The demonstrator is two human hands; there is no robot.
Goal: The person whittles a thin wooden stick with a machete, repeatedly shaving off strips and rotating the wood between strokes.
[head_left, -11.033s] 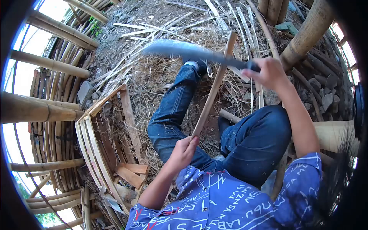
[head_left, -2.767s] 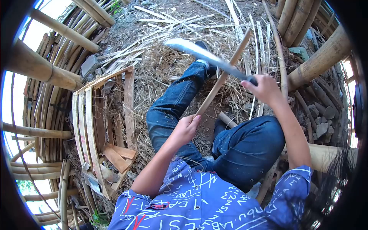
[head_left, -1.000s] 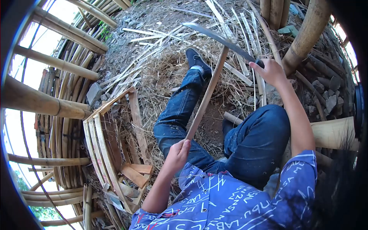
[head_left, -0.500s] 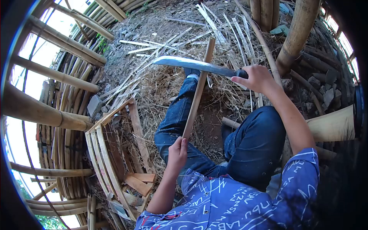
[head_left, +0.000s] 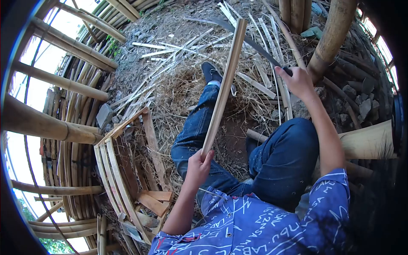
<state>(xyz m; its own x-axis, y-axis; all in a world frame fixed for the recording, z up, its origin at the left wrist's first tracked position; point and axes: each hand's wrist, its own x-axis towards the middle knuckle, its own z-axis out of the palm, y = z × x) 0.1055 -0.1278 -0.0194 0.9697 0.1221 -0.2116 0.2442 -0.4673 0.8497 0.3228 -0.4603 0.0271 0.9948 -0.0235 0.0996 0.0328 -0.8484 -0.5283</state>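
My left hand (head_left: 199,167) grips the lower end of a long bamboo strip (head_left: 222,100), which slants up and away over my left leg. In my right hand (head_left: 298,81) is the dark handle of a machete (head_left: 260,50). Its long blade points up and to the left, passing behind the strip's upper end in this view. The strip's pale, split face shows along its length. Below the strip, my left leg (head_left: 197,119) is stretched forward with a dark shoe, and my right knee (head_left: 291,144) is bent.
Fibrous shavings (head_left: 178,93) and pale split strips (head_left: 170,53) litter the ground. A slatted wooden crate (head_left: 111,157) lies to the left. Thick bamboo poles (head_left: 329,38) stand at the right, near broken stones (head_left: 361,104). Stacked bamboo (head_left: 70,123) lines the left side.
The machete has swung up and away, its blade now pointing toward the top instead of lying across the strip. The bamboo strip's far end has risen and shifted slightly right.
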